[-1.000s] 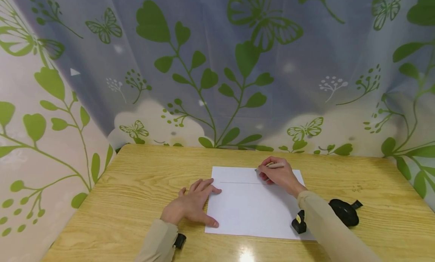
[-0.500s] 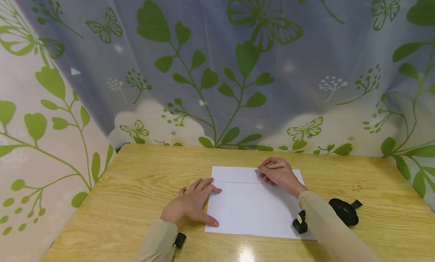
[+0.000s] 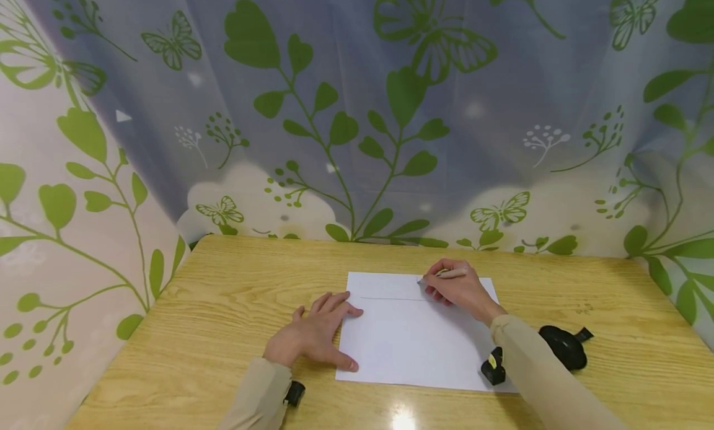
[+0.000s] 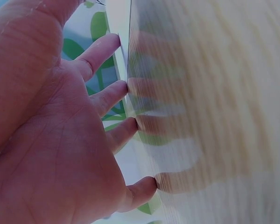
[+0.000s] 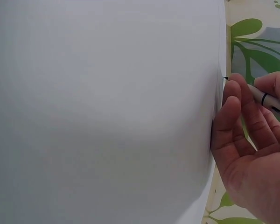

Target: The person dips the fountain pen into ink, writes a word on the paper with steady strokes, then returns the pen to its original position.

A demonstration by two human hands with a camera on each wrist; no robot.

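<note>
A white sheet of paper (image 3: 401, 349) lies on the wooden table, with a thin straight line (image 3: 390, 298) drawn across its upper part. My right hand (image 3: 454, 287) pinches a light-coloured pen (image 3: 454, 272) near the sheet's top edge. In the right wrist view, the pen (image 5: 269, 101) has a dark band, and its dark tip points at the paper (image 5: 107, 93). My left hand (image 3: 315, 337) rests with spread fingers at the paper's left edge, the thumb and index finger on the sheet. In the left wrist view, the fingertips of that hand (image 4: 70, 140) touch the surface.
To the right of the right sleeve lies a black rounded object (image 3: 563, 347) with a short tab. Black wrist devices (image 3: 493, 367) sit at both cuffs. A curtain (image 3: 357, 108) with green leaves and butterflies hangs behind the wooden table (image 3: 234, 293).
The pen tip has shifted very slightly down, and a tiny dark mark shows beside it on the paper. The left hand has stayed in place.
</note>
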